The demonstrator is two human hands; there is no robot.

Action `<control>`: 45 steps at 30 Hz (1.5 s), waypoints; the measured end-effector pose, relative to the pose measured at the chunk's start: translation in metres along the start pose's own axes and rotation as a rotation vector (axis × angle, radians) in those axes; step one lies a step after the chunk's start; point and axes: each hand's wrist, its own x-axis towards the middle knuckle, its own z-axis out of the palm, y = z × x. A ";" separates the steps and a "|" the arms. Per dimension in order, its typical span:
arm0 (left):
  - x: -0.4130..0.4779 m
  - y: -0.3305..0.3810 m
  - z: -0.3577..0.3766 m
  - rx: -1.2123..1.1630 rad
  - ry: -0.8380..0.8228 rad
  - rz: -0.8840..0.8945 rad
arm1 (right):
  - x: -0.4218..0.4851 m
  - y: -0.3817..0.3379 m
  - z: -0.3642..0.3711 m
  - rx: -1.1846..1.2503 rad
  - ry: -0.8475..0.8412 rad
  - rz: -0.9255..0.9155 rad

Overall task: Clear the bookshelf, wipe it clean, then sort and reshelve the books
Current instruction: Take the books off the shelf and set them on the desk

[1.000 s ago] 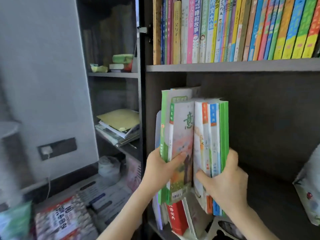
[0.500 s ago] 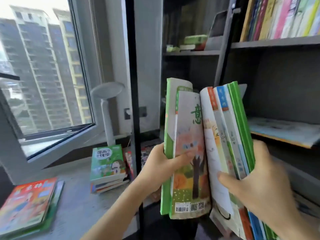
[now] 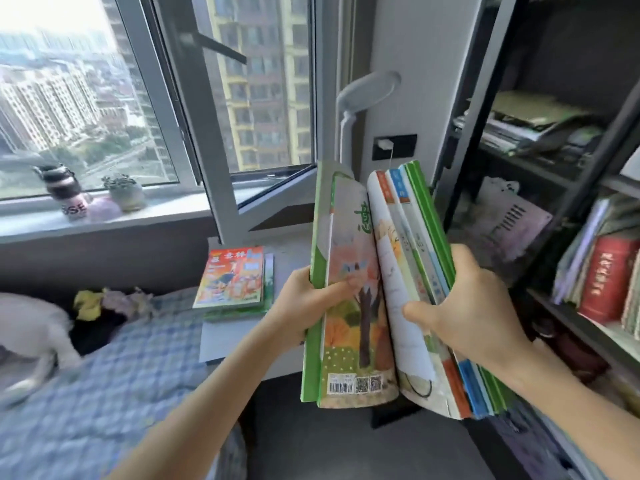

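Books point(image 3: 381, 289) are hanging upright in mid-air at the centre-right of the frame, clear of the bookshelf point(image 3: 540, 188) running down the right edge; the bundle is splaying open in a V at the top. Left hand point(image 3: 304, 306) is gripping the left part, fingers curling round the green edge and the thumb lying across the tree cover; right hand point(image 3: 471, 317) is wrapping round the right part, thumb poking toward the gap.

Looks to me like the clearing stage, with this lot heading for the desk point(image 3: 294, 254) mid-frame; a red book point(image 3: 606, 278) and others are sitting on the shelf at lower right, so clearing isn't finished.

If it were me, I'd be squeezing the two halves shut first; then getting a palm under the bottom edges, since thin soft covers are probably going to be sliding; then laying them flat beside the pile point(image 3: 232, 275) on the desk, steering clear of the lamp point(image 3: 367, 95).

Counting now: two hands, both busy; about six books in the bundle, two on the left and four-ish on the right, though the thin ones are blurring together; at least three in the desk pile; one lamp; one bottle point(image 3: 65, 192) and one plant pot point(image 3: 124, 194) on the sill at left.
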 end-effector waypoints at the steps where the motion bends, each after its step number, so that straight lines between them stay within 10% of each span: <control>1: -0.002 -0.006 -0.012 -0.009 0.027 -0.021 | 0.005 -0.006 0.012 0.001 -0.040 -0.014; 14: 0.063 -0.111 -0.098 -0.279 0.302 -0.417 | 0.101 0.012 0.149 0.050 -0.428 0.163; 29: 0.171 -0.190 -0.237 -0.564 0.487 -0.656 | 0.235 0.029 0.240 0.072 -0.450 0.292; 40: 0.252 -0.225 -0.364 -0.056 0.280 -0.749 | 0.269 -0.013 0.309 -0.195 -0.460 0.329; 45: 0.294 -0.252 -0.380 0.330 0.448 -0.820 | 0.260 -0.034 0.361 -0.251 -0.558 0.373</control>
